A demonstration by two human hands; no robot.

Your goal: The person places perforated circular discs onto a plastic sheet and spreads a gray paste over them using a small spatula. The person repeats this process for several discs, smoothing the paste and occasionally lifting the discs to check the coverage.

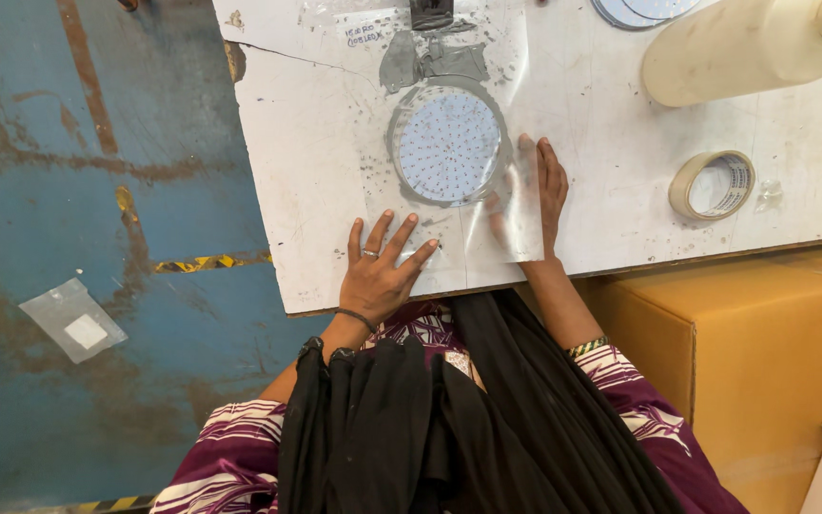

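While both hands lie flat at the table's (pixel 316 190) near edge, the left hand (pixel 380 269) spreads 5 fingers on a clear plastic sheet (pixel 487 143); the right hand (pixel 537 190) presses its right side. Beneath sits a round white LED disc (pixel 449 145). Tape roll (pixel 713 185) near the right edge; brown carton (pixel 744 352) beside.
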